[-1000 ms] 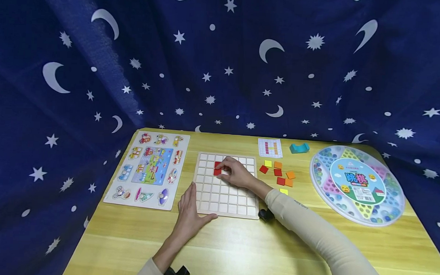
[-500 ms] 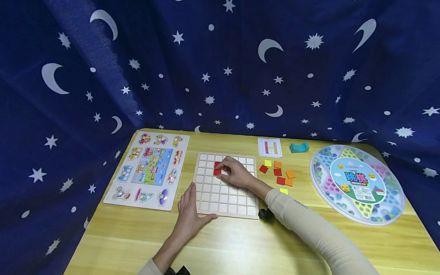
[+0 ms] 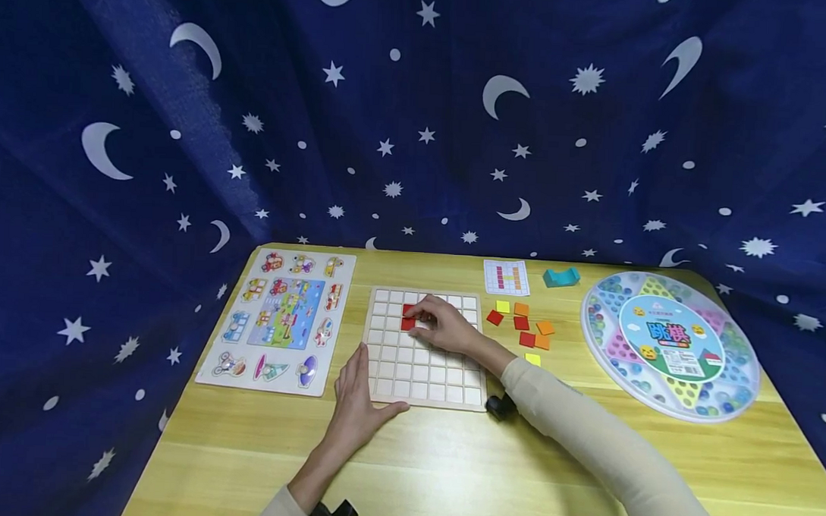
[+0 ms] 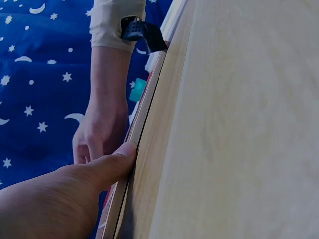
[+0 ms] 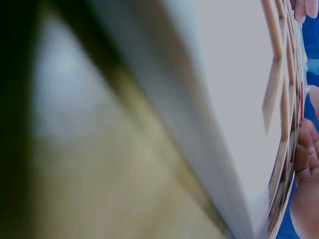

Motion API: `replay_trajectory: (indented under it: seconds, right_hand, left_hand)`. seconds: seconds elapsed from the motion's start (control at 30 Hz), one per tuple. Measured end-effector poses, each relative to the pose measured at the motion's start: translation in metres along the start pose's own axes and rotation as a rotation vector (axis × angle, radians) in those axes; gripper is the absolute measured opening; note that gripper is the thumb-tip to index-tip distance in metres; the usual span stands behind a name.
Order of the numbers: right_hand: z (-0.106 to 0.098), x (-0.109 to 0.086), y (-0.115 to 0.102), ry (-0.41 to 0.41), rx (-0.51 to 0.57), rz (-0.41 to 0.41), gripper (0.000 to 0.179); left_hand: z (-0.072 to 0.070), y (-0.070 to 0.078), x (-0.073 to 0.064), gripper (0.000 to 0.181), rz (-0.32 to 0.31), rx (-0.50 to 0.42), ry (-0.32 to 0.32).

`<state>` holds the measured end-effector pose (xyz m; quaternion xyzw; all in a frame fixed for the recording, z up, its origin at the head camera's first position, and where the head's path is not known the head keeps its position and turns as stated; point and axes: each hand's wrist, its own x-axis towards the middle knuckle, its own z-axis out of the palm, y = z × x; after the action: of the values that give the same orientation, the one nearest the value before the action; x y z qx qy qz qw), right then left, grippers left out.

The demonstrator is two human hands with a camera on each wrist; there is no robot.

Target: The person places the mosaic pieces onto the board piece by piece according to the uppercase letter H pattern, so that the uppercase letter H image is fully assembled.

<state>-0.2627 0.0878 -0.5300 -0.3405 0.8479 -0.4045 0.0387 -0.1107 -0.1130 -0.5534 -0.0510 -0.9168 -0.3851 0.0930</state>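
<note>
A wooden grid board [image 3: 426,372] with square cells lies in the middle of the table. Two red square tiles, an upper red tile [image 3: 407,309] and a lower red tile [image 3: 407,325], sit one below the other in its upper left part. My right hand [image 3: 445,325] reaches over the board, thumb and index finger bent at the lower red tile and pinching it; the fingertips partly cover both tiles. Along the board's left edge lies my left hand [image 3: 354,409], fingers straight and thumb spread at the front left corner. In the left wrist view its thumb [image 4: 117,159] touches the board's side.
Right of the board lie loose red, orange and yellow tiles [image 3: 521,322]. Behind them are a pattern card [image 3: 488,289] and a teal curved block [image 3: 562,278]. A picture puzzle board [image 3: 207,365] lies at left, and a round marble game box [image 3: 590,348] at far right.
</note>
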Motion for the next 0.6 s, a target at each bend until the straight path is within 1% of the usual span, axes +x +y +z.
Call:
replay_trajectory:
  seconds: [0.13, 0.3, 0.4, 0.47, 0.53, 0.6]
  right_hand:
    - [-0.008, -0.009, -0.001, 0.02, 0.038, 0.005, 0.029]
    - [-0.03, -0.027, 0.007, 0.08, 0.025, 0.015, 0.026]
    - [-0.047, -0.042, 0.017, 0.129, -0.021, 0.044, 0.025]
    - [-0.059, -0.053, 0.024, 0.16, -0.075, 0.066, 0.024]
    - [-0.069, -0.063, 0.032, 0.181, -0.135, 0.091, 0.024]
    - [-0.076, -0.071, 0.038, 0.186, -0.181, 0.117, 0.023]
  left_hand:
    - [0.0, 0.0, -0.001, 0.126, 0.0, 0.002, 0.005]
    - [0.0, 0.001, -0.001, 0.125, -0.001, -0.008, 0.005]
    - [0.0, 0.001, -0.002, 0.126, 0.004, -0.022, 0.004]
    - [0.001, 0.001, -0.002, 0.126, 0.013, -0.034, 0.012]
    - [0.001, 0.001, -0.002, 0.125, 0.021, -0.033, 0.02]
    - [0.002, 0.001, -0.003, 0.126, 0.023, -0.032, 0.027]
